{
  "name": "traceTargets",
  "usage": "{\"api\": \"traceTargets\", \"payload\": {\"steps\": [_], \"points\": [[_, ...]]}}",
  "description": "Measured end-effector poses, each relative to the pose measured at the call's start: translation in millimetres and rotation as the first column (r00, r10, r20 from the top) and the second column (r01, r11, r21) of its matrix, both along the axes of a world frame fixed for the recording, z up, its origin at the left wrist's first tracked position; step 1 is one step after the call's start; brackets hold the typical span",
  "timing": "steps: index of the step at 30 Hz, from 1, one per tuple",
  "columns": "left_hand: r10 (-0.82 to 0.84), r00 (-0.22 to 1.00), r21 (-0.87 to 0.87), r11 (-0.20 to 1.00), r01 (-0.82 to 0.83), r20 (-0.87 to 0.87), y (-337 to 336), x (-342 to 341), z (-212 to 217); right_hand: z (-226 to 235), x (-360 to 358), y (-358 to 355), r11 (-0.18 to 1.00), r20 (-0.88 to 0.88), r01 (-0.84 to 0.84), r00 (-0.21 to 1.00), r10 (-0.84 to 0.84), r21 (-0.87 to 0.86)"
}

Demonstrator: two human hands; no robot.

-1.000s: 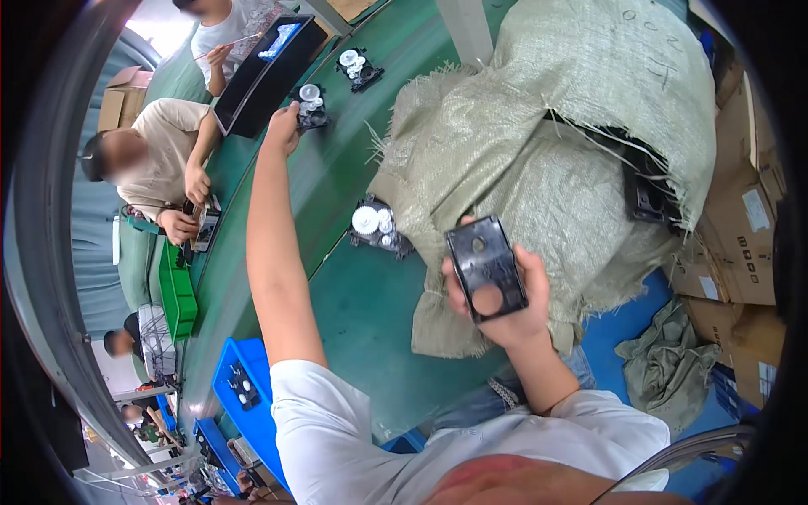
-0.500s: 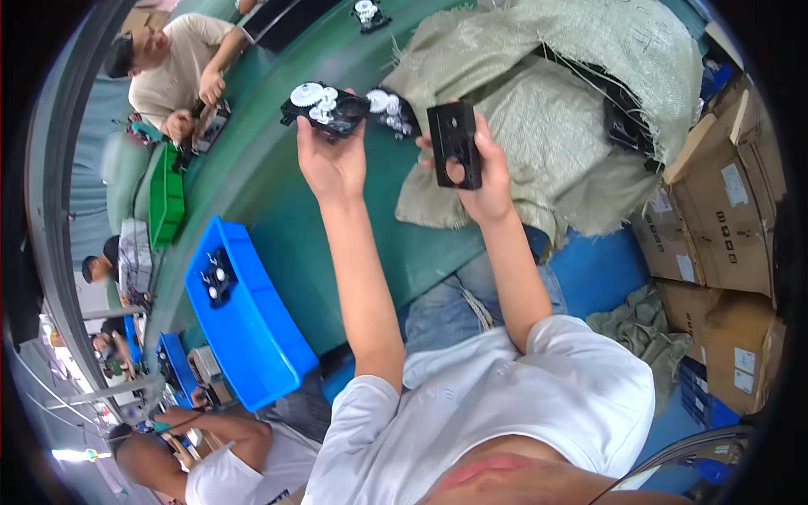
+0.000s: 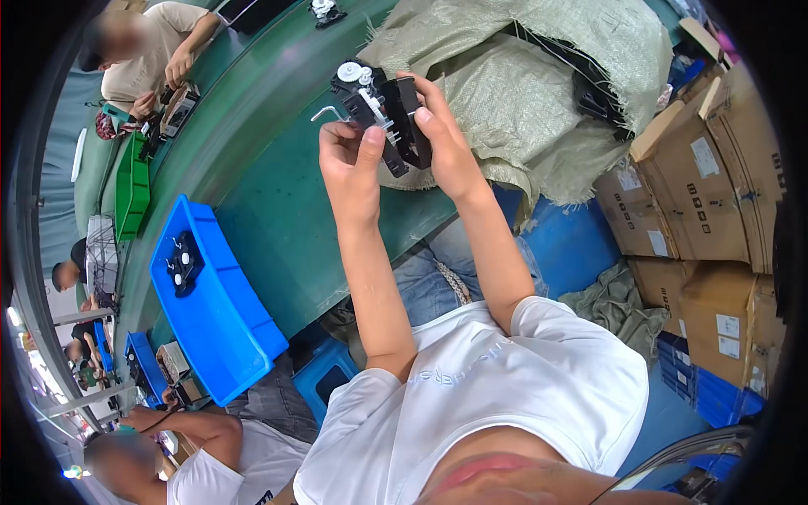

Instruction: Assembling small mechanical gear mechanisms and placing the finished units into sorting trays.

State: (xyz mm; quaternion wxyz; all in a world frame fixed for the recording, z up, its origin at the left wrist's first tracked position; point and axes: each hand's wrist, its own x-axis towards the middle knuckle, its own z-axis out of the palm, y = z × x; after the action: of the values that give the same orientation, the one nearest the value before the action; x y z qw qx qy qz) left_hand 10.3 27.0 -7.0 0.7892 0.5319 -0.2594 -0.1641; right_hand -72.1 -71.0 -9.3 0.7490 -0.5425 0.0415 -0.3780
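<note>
Over the green work surface, my left hand point(image 3: 352, 175) grips a black gear assembly point(image 3: 367, 103) with white plastic gears, thumb along its near side. My right hand point(image 3: 453, 158) holds a black rectangular housing point(image 3: 407, 116) right beside it. The two parts are tilted on edge, face to face, and seem to touch; a wedge-shaped gap shows between them. A bent metal wire point(image 3: 328, 111) sticks out next to my left fingers; whether it belongs to the assembly, I cannot tell. Fingertips behind both parts are hidden.
A blue bin point(image 3: 240, 324) at the left holds black parts point(image 3: 183, 263). Behind it is a green bin point(image 3: 132, 189). Another gear assembly point(image 3: 325, 12) lies at the far edge. A woven sack point(image 3: 530, 109) covers the right side, beside cardboard boxes point(image 3: 703, 202). Co-workers sit at the left.
Both hands have come together, bringing the gear assembly and the housing side by side. The assembly has turned from lying flat on my left palm to standing on edge. The view has shifted slightly.
</note>
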Motion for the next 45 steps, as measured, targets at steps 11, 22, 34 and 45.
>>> {"api": "traceTargets", "payload": {"steps": [11, 22, 34, 45], "points": [[-0.088, 0.996, 0.012, 0.996, 0.088, -0.008, 6.0, 5.4, -8.5, 1.0, 4.1, 5.0, 0.997, -0.025, 0.048, 0.998, -0.049, -0.061], [-0.058, 0.994, 0.121, 0.992, 0.047, 0.092, 5.6, -4.3, -1.6, -5.3, 7.2, 2.3, 0.996, -0.062, 0.026, 0.998, -0.031, -0.085], [-0.101, 0.991, 0.272, 0.959, 0.073, 0.088, 11.9, -4.0, 1.7, -14.6, 16.3, 7.1, 0.987, -0.105, -0.022, 0.994, 0.004, -0.162], [0.240, 0.795, 0.357, 0.795, -0.490, 0.558, 95.7, -2.2, 39.2, -14.6, 17.8, 29.9, 0.916, 0.184, -0.402, 0.900, 0.394, 0.005]]}}
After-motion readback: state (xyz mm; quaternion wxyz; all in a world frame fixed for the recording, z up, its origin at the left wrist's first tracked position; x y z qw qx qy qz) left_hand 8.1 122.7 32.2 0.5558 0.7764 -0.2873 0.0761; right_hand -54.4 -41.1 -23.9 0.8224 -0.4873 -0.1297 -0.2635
